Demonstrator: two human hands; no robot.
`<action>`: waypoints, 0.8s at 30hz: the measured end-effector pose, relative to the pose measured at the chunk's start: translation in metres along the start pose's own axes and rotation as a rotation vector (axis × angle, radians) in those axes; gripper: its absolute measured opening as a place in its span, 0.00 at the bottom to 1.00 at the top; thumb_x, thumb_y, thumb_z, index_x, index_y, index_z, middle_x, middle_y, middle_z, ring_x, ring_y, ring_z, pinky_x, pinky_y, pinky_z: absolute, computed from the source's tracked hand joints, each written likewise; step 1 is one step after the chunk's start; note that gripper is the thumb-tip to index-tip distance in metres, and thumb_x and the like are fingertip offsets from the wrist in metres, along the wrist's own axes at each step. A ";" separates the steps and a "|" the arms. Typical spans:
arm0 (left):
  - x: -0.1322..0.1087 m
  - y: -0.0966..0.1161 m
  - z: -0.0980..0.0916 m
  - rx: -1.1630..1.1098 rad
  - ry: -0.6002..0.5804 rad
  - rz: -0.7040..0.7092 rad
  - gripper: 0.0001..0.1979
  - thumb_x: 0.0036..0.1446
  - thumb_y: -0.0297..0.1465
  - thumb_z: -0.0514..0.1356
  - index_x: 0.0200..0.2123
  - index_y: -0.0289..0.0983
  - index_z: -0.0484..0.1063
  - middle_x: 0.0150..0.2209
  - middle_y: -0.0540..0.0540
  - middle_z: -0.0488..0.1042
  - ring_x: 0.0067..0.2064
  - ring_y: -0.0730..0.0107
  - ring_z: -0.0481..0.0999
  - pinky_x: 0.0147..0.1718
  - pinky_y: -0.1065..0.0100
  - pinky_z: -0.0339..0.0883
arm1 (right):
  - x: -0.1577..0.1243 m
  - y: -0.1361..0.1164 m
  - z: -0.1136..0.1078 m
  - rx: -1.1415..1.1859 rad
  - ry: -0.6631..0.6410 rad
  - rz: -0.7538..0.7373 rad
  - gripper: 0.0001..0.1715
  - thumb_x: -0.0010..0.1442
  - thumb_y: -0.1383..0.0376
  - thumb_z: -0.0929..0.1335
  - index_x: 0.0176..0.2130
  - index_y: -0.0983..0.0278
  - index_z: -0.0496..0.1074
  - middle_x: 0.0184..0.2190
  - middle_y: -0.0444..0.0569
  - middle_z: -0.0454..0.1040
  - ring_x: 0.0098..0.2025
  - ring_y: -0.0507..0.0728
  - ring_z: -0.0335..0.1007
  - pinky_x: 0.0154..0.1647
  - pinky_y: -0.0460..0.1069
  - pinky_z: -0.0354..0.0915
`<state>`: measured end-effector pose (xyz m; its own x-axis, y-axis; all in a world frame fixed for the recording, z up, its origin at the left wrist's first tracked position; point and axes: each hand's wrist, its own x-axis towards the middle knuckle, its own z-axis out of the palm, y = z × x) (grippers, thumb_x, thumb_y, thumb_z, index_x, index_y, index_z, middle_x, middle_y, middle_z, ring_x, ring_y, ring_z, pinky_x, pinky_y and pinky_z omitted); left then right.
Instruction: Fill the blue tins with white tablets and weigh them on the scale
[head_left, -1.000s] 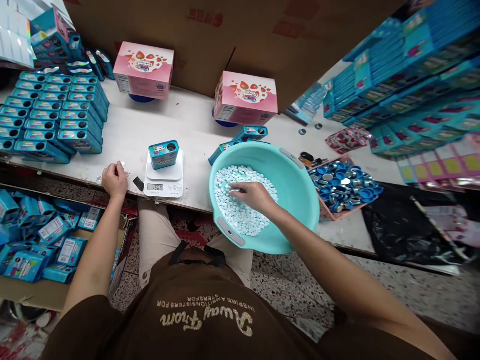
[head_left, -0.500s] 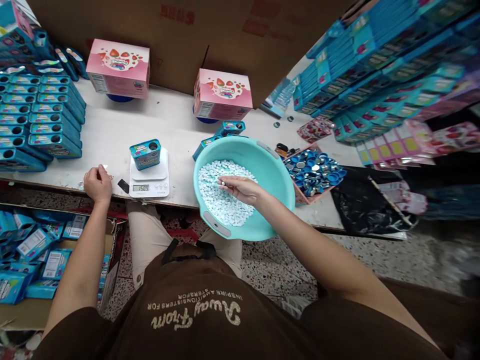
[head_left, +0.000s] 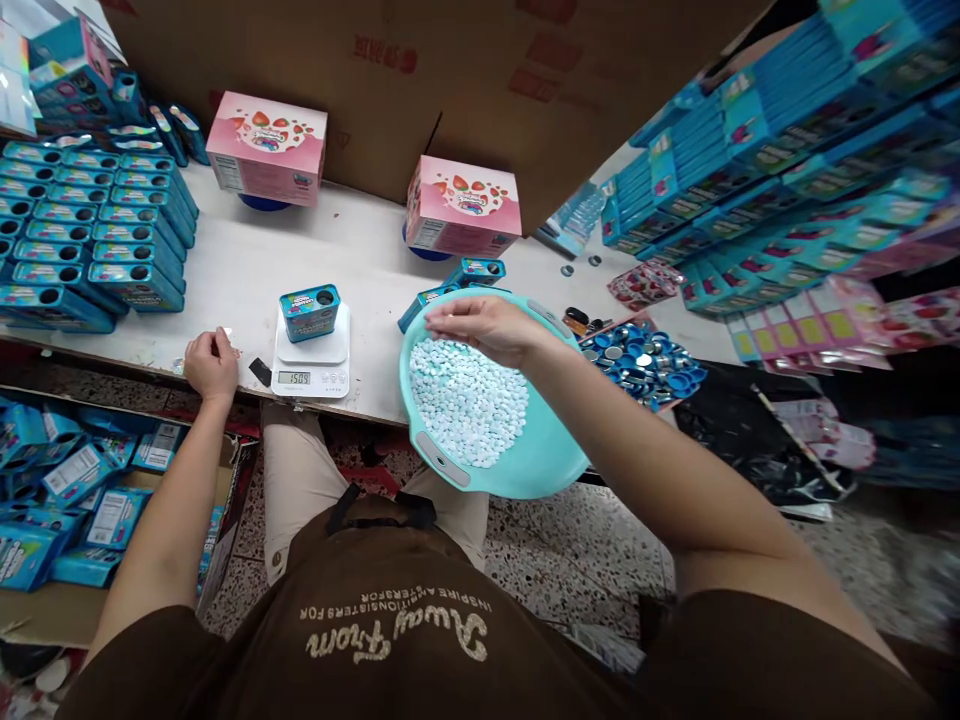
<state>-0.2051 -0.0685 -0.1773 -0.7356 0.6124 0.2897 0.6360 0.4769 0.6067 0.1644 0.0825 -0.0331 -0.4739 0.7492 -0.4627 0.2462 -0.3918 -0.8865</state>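
My right hand (head_left: pixel 484 328) is over the far part of a turquoise basin (head_left: pixel 536 470), its fingers drawn together; whatever they pinch is hidden. Small white and pale blue candies (head_left: pixel 472 410) fill the basin's left side. My left hand (head_left: pixel 211 365) rests at the table's front edge, fingers curled in a loose fist, with a small white scrap beside it. Between my hands stands a white digital scale (head_left: pixel 337 352), its display seeming to read 150.9. An upright blue tin (head_left: pixel 309 315) with a round hole in its top sits on the scale.
Rows of blue tins (head_left: pixel 139 275) stand at left, with more in a carton (head_left: pixel 30 615) below. Two pink boxes (head_left: pixel 270 150) are at the back. Right of the basin is a basket of blue-and-silver caps (head_left: pixel 645 362). Stacked blue packages (head_left: pixel 780 120) line the right.
My right hand has risen from the candies toward the basin's far rim. The view has shifted slightly. My left hand stays by the table edge, and the tin remains on the scale.
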 end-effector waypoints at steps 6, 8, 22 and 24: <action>-0.002 -0.002 -0.001 -0.010 0.000 0.008 0.15 0.64 0.39 0.51 0.25 0.41 0.58 0.28 0.42 0.69 0.39 0.57 0.70 0.42 0.60 0.60 | 0.052 -0.059 0.072 -0.384 -0.121 -0.212 0.11 0.42 0.70 0.80 0.27 0.67 0.77 0.22 0.44 0.76 0.28 0.50 0.72 0.36 0.47 0.71; -0.003 -0.002 -0.001 -0.005 -0.002 0.009 0.16 0.64 0.39 0.51 0.24 0.41 0.57 0.28 0.42 0.69 0.39 0.57 0.70 0.41 0.60 0.59 | 0.063 -0.067 0.093 -0.529 -0.143 -0.281 0.08 0.44 0.71 0.78 0.27 0.68 0.78 0.22 0.44 0.76 0.28 0.49 0.70 0.34 0.46 0.68; -0.008 -0.003 0.000 0.012 -0.033 0.000 0.16 0.66 0.39 0.50 0.25 0.41 0.57 0.30 0.41 0.70 0.40 0.57 0.70 0.42 0.60 0.58 | 0.087 -0.067 0.119 -1.107 -0.231 -0.545 0.10 0.46 0.68 0.76 0.34 0.65 0.82 0.29 0.45 0.79 0.36 0.55 0.73 0.40 0.48 0.64; -0.009 -0.002 0.000 0.004 -0.037 -0.002 0.16 0.66 0.39 0.50 0.25 0.41 0.57 0.30 0.41 0.70 0.40 0.57 0.70 0.42 0.60 0.59 | 0.087 -0.065 0.119 -1.105 -0.240 -0.559 0.09 0.46 0.67 0.76 0.33 0.64 0.82 0.30 0.44 0.79 0.38 0.56 0.74 0.42 0.49 0.64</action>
<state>-0.2000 -0.0748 -0.1818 -0.7281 0.6339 0.2609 0.6352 0.4807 0.6046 0.0066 0.1095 -0.0155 -0.8542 0.5069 -0.1160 0.4819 0.6881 -0.5425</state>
